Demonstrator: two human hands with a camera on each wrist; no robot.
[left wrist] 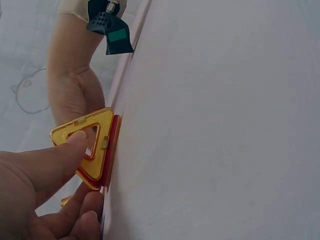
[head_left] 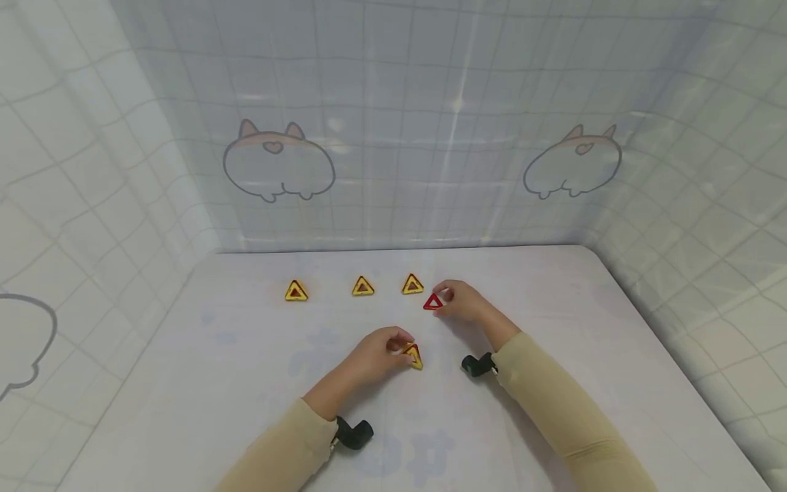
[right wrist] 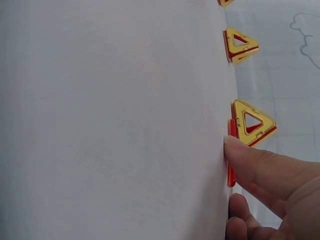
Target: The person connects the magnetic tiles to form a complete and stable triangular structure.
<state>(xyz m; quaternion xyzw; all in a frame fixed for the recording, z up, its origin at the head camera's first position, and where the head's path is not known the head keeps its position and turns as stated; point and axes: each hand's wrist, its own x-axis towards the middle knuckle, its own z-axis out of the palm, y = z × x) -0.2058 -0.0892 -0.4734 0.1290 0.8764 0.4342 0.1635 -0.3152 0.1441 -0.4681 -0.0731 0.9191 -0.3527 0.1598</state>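
Note:
My left hand [head_left: 381,352] pinches a triangular magnetic-tile piece, yellow with red sides [left wrist: 102,150], thumb on its yellow face. That piece stands tilted at the table surface in the left wrist view. Farther back and to the right, my right hand [head_left: 462,301] holds a single red triangle tile [right wrist: 231,172] between thumb and fingers, flat at the tabletop. Just behind the red tile stands a yellow-and-red pyramid of tiles [head_left: 412,290]. Two similar pyramids, a middle one [head_left: 363,292] and a left one [head_left: 296,296], sit in the same row.
The white table [head_left: 233,383] is bounded by a grid-patterned curtain [head_left: 399,191] at the back and sides, close behind the row of pyramids. Dark wrist devices hang under the left sleeve [head_left: 354,434] and the right sleeve [head_left: 477,365], low over the table.

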